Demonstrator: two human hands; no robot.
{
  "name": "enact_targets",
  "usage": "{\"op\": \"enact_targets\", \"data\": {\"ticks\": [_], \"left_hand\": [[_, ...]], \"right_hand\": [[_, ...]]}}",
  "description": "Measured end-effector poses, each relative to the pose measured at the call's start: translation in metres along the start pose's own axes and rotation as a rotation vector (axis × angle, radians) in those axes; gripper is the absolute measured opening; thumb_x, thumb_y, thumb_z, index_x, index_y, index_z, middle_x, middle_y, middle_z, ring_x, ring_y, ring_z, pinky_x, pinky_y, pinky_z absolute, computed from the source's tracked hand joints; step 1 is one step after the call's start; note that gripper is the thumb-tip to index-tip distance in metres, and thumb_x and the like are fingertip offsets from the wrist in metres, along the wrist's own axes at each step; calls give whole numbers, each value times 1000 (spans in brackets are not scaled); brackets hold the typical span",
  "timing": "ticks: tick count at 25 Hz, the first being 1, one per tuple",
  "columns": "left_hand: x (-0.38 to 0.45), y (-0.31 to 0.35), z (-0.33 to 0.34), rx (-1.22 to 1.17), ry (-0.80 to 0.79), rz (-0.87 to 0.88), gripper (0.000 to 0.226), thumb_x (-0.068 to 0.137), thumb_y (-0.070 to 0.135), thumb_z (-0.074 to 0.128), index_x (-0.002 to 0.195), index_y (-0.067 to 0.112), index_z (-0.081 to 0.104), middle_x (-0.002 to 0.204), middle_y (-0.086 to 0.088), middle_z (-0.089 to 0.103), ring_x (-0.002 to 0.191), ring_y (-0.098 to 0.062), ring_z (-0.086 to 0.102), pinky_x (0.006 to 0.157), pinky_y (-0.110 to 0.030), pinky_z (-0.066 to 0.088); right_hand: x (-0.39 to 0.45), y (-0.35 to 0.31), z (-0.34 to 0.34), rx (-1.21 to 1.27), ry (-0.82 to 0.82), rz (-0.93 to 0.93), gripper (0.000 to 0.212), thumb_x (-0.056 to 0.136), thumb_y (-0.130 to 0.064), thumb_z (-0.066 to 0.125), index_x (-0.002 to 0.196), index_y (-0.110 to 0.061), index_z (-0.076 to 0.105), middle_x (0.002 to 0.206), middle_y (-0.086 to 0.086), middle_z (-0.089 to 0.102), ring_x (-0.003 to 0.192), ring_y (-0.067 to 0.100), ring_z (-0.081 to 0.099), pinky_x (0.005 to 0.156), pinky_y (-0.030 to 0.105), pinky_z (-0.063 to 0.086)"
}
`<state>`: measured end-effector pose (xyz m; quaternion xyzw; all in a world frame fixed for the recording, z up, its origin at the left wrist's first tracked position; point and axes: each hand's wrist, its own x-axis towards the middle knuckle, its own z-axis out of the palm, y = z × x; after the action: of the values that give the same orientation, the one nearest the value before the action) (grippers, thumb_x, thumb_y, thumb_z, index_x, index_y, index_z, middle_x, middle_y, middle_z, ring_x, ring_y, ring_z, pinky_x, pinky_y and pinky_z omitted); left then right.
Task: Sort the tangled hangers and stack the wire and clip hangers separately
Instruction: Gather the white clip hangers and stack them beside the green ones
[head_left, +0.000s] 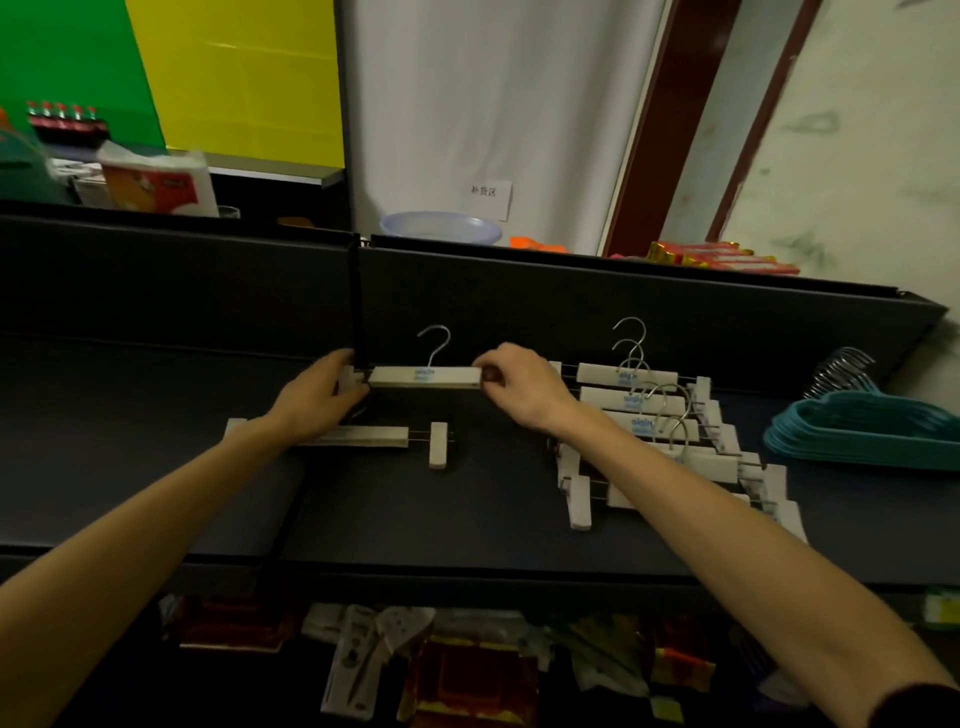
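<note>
A white clip hanger (425, 376) with a metal hook is held above the dark shelf (156, 467). My left hand (317, 397) grips its left clip end and my right hand (517, 387) pinches its right clip end. Below it another white clip hanger (363, 436) lies flat, its left part hidden under my left wrist. To the right lies a pile of several white clip hangers (660, 436) with overlapping hooks. At the far right sits a stack of teal hangers (867, 431) with their metal hooks (839, 371) bunched together.
A dark back panel (571, 301) rises behind the shelf. Beyond it stand a pale bowl (440, 227), snack packs (722, 258) and bottles (62, 122). Packaged goods (467, 670) fill the lower shelf near me.
</note>
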<state>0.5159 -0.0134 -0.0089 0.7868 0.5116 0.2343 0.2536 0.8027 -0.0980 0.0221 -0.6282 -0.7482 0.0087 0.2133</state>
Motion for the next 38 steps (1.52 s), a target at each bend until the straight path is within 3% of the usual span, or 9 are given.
{"op": "enact_targets", "data": {"ticks": [2,6,8,12,16,20,26,33,38], "left_hand": [[4,8,-5,-249,69,43,59,101,28,56,154,19,33,135,-2,54,121,-20,57,97,-38,49],[17,55,-6,-386,15,170,34,100,22,56,133,27,56,114,8,62,102,-7,64,93,-30,50],[24,84,1,-480,28,219,26,98,20,60,120,32,63,109,6,67,99,-7,68,85,-25,53],[39,137,30,-532,26,285,26,94,19,65,120,24,66,106,3,70,96,-5,71,74,-22,57],[56,176,63,-556,-36,261,26,93,16,67,119,17,66,108,-1,70,95,-8,73,71,-24,60],[76,197,88,-591,-67,202,25,92,14,68,116,12,65,109,-5,70,93,-12,74,70,-27,61],[102,205,123,-538,48,171,22,89,18,72,111,16,70,109,0,69,101,-12,67,89,-34,57],[120,196,152,-497,80,97,20,85,23,77,104,21,73,106,2,72,99,-12,69,91,-41,59],[109,188,163,-378,114,227,20,86,26,76,106,23,73,104,7,71,97,-7,69,87,-34,59]], "right_hand": [[-2,7,-20,24,77,-23,30,95,-22,64,124,-18,66,114,0,63,102,14,60,87,30,50],[-20,31,-76,167,123,23,33,91,-16,70,124,-18,68,116,-3,67,107,7,61,92,20,48],[-36,51,-114,322,9,153,37,89,-17,74,125,-21,68,117,-7,68,108,4,63,93,21,49],[-75,110,-169,649,-192,361,35,91,-19,72,125,-24,69,116,-2,73,109,13,69,91,31,57],[-98,159,-171,697,-40,434,30,92,-20,70,121,-23,71,111,4,75,104,19,71,86,32,59],[-98,193,-163,692,118,436,23,93,-23,69,115,-21,73,104,6,75,84,12,68,62,20,53],[-79,230,-133,608,272,526,19,94,-22,68,112,-15,72,97,6,71,76,8,66,53,16,51],[-61,259,-101,477,316,616,19,93,-27,70,110,-18,72,104,1,69,98,17,67,81,40,61],[-80,271,-100,336,266,525,22,92,-32,71,109,-18,75,108,0,71,104,14,63,92,36,53]]}}
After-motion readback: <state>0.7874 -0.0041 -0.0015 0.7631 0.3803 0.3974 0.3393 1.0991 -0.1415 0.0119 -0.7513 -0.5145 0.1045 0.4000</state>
